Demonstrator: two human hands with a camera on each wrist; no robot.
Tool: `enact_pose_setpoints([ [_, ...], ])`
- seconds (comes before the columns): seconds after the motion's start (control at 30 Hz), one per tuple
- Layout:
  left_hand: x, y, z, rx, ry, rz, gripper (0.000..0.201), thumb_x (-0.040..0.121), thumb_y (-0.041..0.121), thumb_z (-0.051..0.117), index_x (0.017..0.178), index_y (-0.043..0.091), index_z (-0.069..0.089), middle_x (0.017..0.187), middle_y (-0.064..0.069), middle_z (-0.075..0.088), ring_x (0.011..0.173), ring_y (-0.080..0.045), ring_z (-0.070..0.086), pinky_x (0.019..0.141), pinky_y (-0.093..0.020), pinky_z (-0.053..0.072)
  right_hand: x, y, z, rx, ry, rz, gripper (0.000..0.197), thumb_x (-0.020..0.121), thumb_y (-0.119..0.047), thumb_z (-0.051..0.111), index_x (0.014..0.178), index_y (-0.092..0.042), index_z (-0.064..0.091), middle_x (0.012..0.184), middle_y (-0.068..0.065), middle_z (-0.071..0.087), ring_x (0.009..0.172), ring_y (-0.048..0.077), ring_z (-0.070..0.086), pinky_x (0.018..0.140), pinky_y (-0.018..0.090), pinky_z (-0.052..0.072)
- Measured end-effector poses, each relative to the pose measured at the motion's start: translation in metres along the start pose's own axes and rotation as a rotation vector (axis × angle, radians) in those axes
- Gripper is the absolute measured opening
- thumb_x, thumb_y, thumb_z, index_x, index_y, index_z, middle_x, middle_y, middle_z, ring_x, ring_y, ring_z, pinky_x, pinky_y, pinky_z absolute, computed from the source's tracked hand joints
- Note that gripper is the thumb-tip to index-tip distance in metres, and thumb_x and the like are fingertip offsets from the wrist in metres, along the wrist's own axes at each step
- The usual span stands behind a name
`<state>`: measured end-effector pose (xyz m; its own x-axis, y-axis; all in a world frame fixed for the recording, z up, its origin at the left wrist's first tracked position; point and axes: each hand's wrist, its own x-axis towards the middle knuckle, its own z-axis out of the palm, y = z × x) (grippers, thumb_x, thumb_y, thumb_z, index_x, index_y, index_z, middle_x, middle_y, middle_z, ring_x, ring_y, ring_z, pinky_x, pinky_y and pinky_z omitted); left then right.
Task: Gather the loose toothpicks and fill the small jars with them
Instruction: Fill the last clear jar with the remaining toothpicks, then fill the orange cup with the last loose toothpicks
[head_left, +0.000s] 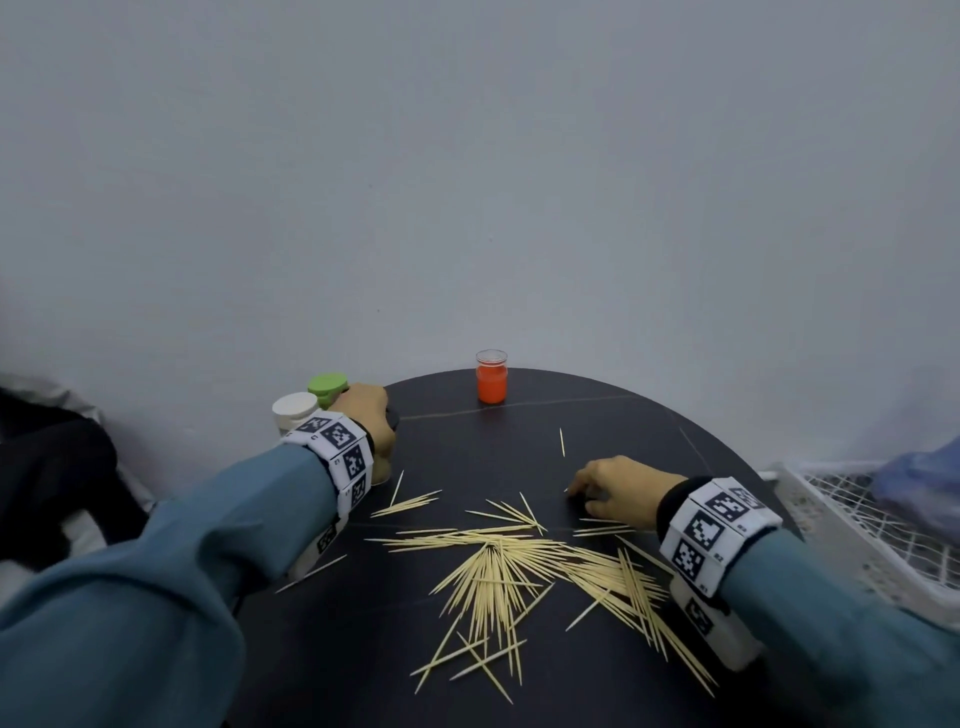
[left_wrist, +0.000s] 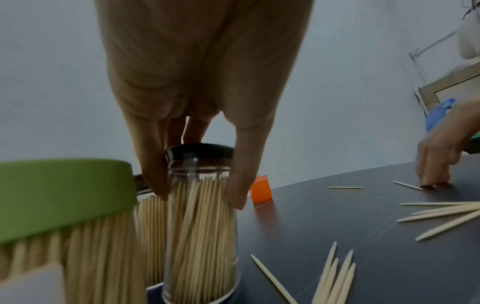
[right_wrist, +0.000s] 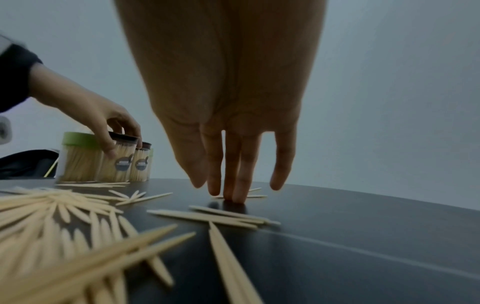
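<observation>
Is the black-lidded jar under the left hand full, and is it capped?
Full and capped: toothpicks pack the black-lidded jar up to its lid, which the left hand grips from above.

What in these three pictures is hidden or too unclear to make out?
- Head view: the black-lidded jar is almost wholly hidden behind the left hand.
- Left wrist view: the green-lidded jar is blurred and cut off by the left edge.
- Right wrist view: the round jar labels are too small to read.
- Right wrist view: the right hand touches the table; whether its fingertips pin a toothpick is unclear.
- Head view: the orange jar shows no contents.
</observation>
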<state>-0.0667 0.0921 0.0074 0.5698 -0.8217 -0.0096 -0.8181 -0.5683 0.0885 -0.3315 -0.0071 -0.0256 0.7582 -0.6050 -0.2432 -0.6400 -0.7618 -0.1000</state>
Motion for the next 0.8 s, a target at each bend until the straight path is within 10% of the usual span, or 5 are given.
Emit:
enact_pose_setpoints([
  [0.23,0.003,0.003,0.009,-0.037,0.078,-0.055,0.053,0.080,0.015,0.070,0.119,0.000,0.038,0.118,-0.019,0.055,0.108,-0.032,0.055,0.078,-0.035,0.047,0.001,0.000,0.000,0.040,-0.005,0.040,0.036,0.096,-0.014,0.045,0.132,-0.016,0.050,0.133,0.005,0.052,0.120,0.018,0.050,0.100,0.026,0.040],
  [0.8,0.006,0.034,-0.002,-0.148,0.165,0.080,0.043,0.083,0.014,0.064,0.122,0.004,0.048,0.124,-0.016,0.048,0.116,-0.031,0.047,0.090,-0.039,0.043,-0.005,-0.004,-0.002,0.101,0.009,0.063,0.035,0.096,-0.012,0.045,0.131,-0.014,0.051,0.130,0.006,0.055,0.119,0.019,0.052,0.096,0.024,0.039],
])
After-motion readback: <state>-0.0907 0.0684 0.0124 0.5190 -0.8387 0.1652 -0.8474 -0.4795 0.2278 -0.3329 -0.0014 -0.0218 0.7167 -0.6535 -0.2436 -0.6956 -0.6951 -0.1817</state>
